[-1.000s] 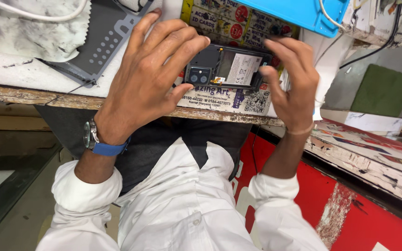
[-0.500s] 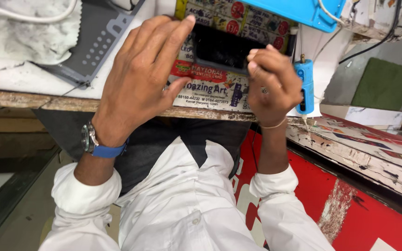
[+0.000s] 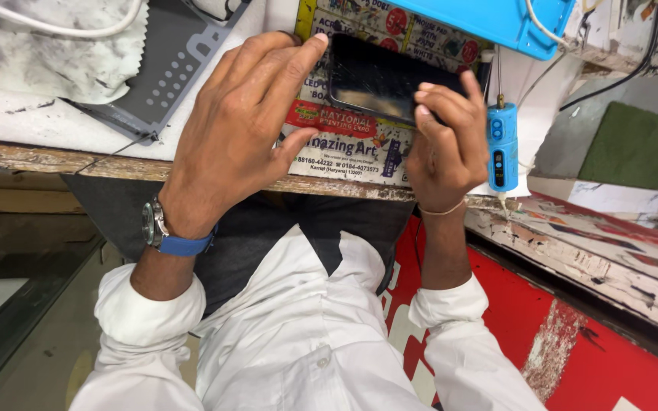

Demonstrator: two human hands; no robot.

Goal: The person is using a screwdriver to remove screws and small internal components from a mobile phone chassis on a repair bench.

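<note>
Phone [image 3: 378, 76] between hands, blue tool [image 3: 503, 148] beside.

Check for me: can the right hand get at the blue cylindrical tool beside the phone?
Probably yes. The blue cylindrical tool lies just right of the right hand, nothing between them, but that hand is gripping the phone and must let go first.

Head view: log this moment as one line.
left hand: fingertips on phone left edge | right hand: grip on phone right edge | phone: dark screen up, on printed sheet
</note>
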